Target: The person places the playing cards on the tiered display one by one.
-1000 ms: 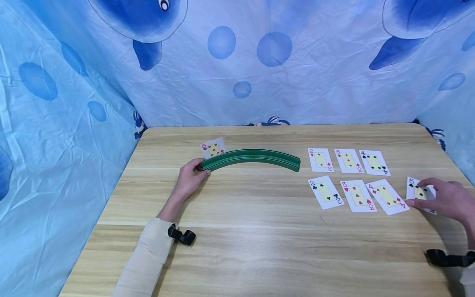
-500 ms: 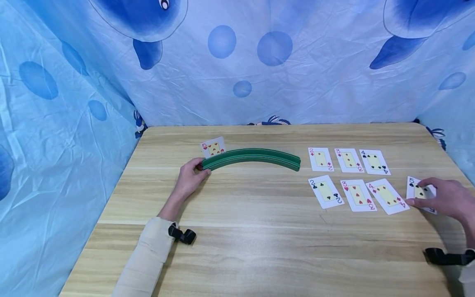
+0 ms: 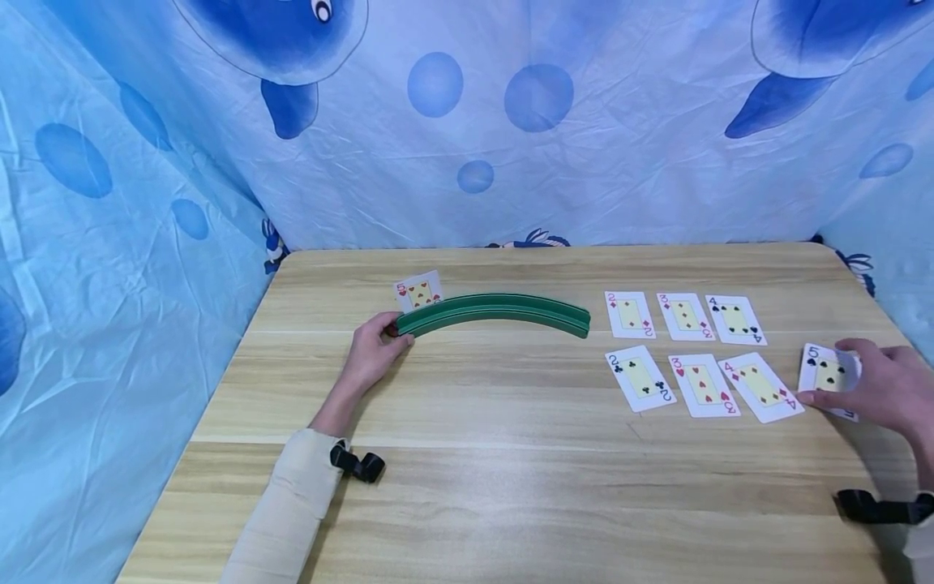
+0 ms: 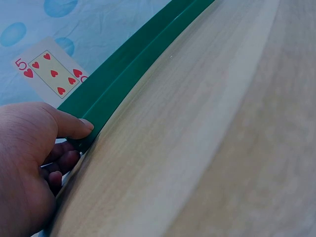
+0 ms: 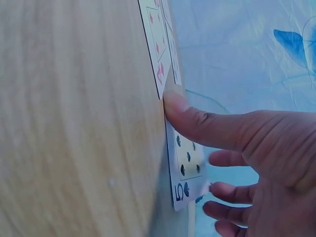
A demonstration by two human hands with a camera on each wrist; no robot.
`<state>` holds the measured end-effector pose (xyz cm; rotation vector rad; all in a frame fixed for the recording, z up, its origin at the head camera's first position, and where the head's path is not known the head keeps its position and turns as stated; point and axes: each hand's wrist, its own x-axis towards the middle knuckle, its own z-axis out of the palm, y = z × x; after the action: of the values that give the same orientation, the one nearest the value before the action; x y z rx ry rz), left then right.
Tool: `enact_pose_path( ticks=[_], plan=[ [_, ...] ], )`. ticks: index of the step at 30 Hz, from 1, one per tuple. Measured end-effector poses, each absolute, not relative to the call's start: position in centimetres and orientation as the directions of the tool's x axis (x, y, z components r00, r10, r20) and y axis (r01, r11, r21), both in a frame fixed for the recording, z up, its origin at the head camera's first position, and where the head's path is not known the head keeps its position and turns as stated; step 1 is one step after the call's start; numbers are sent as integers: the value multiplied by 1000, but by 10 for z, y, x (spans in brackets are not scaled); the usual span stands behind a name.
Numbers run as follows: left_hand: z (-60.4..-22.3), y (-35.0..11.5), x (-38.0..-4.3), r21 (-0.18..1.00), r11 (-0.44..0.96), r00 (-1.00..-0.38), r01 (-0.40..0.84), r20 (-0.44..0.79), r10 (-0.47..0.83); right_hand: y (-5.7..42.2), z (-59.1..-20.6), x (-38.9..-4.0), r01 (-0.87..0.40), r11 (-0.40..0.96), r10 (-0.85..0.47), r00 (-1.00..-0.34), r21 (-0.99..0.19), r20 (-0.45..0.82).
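Note:
My left hand pinches the left end of a green curved card holder, thumb on its front face. A five of hearts leans upright in the holder near that end, its lower part hidden by the holder. At the far right, my right hand is around a playing card, a black five. The thumb lies at the card's left edge and the fingers are by its opposite edge. In the right wrist view the black five appears slightly tilted; the index fingertip's contact is unclear.
Two rows of face-up cards lie between holder and right hand. The back row has a two of diamonds, three of diamonds and black four. In front lie a two of clubs, three of hearts and four of diamonds.
The right index finger has moved off the top of the black five to its far edge, and the card has shifted and turned slightly. The left hand and holder stay still.

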<state>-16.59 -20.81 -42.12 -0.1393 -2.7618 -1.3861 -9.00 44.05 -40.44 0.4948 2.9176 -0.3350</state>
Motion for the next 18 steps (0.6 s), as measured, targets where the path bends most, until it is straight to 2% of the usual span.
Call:
enact_pose_path(
  ticks=[3, 9, 18],
  plan=[
    [-421, -207, -166, 803, 588, -995, 102, 82, 60, 438, -402, -90, 370, 916, 346, -925, -154, -159],
    [-422, -208, -165, 797, 594, -994, 111, 94, 59, 438, -396, -91, 350, 932, 342, -935, -97, -93],
    [-422, -208, -164, 797, 594, -994, 108, 92, 58, 445, -400, -90, 335, 928, 334, -942, -164, -36]
  ],
)
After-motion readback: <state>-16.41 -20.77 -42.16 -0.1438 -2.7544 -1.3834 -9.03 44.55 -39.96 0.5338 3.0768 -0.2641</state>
